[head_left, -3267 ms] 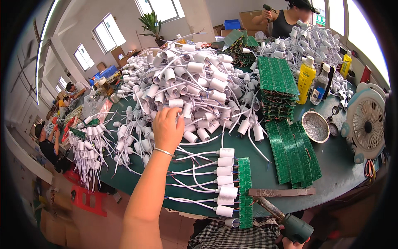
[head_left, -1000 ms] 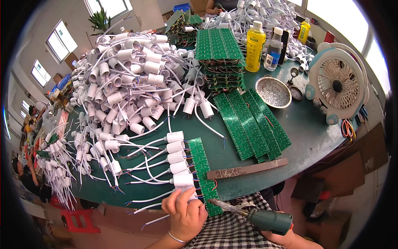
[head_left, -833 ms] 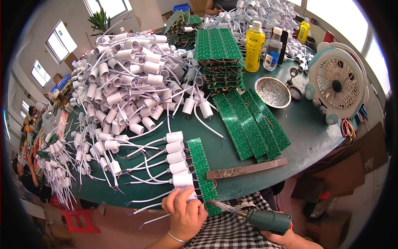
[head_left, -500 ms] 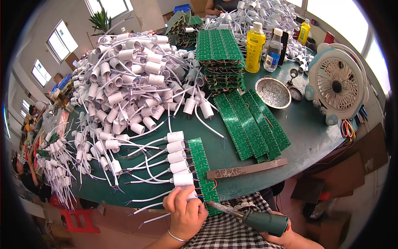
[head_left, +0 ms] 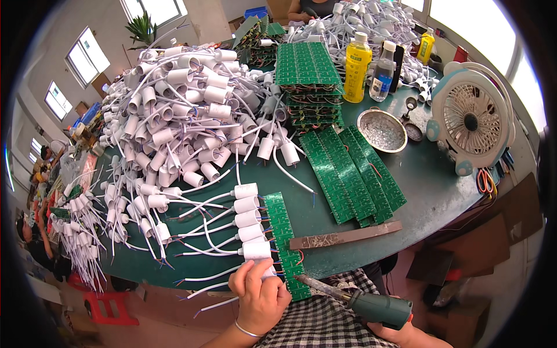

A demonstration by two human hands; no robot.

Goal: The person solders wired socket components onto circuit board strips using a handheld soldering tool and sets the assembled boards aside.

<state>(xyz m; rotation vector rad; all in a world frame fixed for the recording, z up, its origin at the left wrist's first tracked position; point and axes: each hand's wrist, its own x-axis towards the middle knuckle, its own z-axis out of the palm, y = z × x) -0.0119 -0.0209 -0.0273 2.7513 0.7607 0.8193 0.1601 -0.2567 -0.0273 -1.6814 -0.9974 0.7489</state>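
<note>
A narrow green circuit board strip (head_left: 279, 223) lies at the table's front edge, several white lamp sockets (head_left: 246, 218) lined up along its left side, their thin wires reaching the board. My left hand (head_left: 259, 298) is closed at the near end of this row, its fingers around a white socket that they mostly cover. In my right hand (head_left: 400, 332) is a green-handled soldering iron (head_left: 380, 310), its tip pointing left over the near part of the strip. Whether the tip touches the board is hard to tell. White cables trail leftward from the sockets.
A brown bar (head_left: 346, 235) lies right of the strip, with loose green boards (head_left: 339, 174) behind it. Beyond are a board stack (head_left: 307, 64), a metal bowl (head_left: 382, 130), bottles (head_left: 357, 66) and a fan (head_left: 473, 119). A large socket heap (head_left: 174, 116) fills the left; someone sits opposite.
The soldering iron has shifted to the right, and its tip is slightly higher and farther from my left fingers. My left hand and the sockets have stayed in place.
</note>
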